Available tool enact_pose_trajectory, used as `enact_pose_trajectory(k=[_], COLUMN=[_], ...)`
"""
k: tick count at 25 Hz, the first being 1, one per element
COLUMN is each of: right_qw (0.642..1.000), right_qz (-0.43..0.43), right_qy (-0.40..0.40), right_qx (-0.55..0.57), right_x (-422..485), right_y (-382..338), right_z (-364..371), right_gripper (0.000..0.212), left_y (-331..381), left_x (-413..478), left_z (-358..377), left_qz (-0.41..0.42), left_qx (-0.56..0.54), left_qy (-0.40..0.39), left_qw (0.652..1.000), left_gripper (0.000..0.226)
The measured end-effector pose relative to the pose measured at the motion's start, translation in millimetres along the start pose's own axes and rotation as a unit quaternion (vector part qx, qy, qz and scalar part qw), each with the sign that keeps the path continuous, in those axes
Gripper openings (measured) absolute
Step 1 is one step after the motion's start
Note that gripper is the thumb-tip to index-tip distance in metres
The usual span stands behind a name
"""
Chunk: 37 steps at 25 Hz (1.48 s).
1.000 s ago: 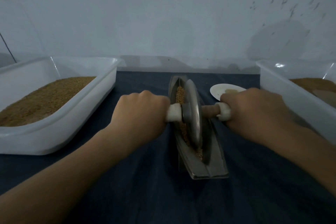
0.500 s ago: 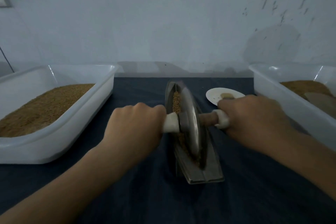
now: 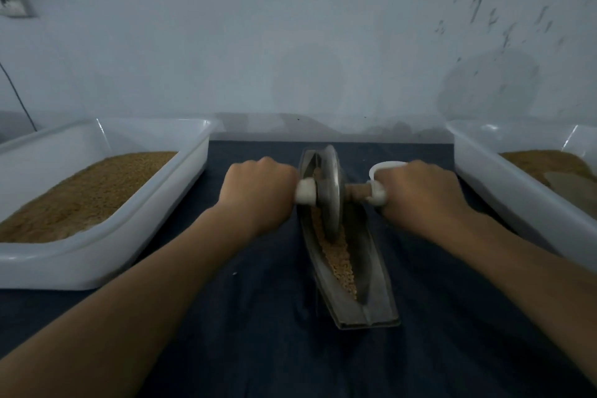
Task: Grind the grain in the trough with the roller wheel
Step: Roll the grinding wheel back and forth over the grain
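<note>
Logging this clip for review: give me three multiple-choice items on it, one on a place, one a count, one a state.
1. Where in the trough does the roller wheel stand? A. far half B. near end C. lifted out of it
2. How many white tubs flank the trough? A. one B. two C. three
3. What are the hands doing? A. both grip the wheel's handles B. only the left grips C. both lie flat
1 A: grain lies exposed nearer than the wheel. 2 B: left tub and right tub. 3 A: left hand and right hand curl round the handles.
</note>
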State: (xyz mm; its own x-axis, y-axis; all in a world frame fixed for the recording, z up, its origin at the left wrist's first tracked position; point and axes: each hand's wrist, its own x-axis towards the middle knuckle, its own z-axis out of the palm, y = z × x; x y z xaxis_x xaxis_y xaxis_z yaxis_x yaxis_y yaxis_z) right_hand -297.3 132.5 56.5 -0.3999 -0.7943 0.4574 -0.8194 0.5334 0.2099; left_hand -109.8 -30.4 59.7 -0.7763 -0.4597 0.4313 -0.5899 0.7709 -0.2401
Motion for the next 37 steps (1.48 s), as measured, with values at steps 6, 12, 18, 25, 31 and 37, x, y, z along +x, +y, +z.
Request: enact_pose_trajectory(k=[6,12,18,25,31,37], right_qw=[0.993,1.0,0.999,0.999,1.0,0.991], right_qz=[-0.056,0.019,-0.034,-0.011,0.009,-0.083], right_qy=[0.099,0.013,0.03,0.037,-0.003,0.085], right_qx=[0.022,0.01,0.002,0.003,0.017,0.056], right_x=[-55,20,-34,-17,19,-45], right_y=[11,-5,9,1,5,17], right_z=[-22,13,-8,-5,15,-7], right_gripper=[0.027,0.023,0.024,0.021,0.021,0.028], left_y=[0,3,5,4,-4,-8], left_x=[-52,19,-33,-20,25,-47], left_z=[-23,9,-9,4,5,-12], left_qz=[0.062,-0.028,0.042,0.0,0.0,0.079], left_qx=[0.004,0.017,0.022,0.043,0.017,0.026], left_qy=[0.091,0.037,0.073,0.055,0.003,0.097], left_qw=[0.994,0.999,0.996,0.998,1.0,0.992], left_gripper=[0.058,0.006,0.039,0.028,0.008,0.055])
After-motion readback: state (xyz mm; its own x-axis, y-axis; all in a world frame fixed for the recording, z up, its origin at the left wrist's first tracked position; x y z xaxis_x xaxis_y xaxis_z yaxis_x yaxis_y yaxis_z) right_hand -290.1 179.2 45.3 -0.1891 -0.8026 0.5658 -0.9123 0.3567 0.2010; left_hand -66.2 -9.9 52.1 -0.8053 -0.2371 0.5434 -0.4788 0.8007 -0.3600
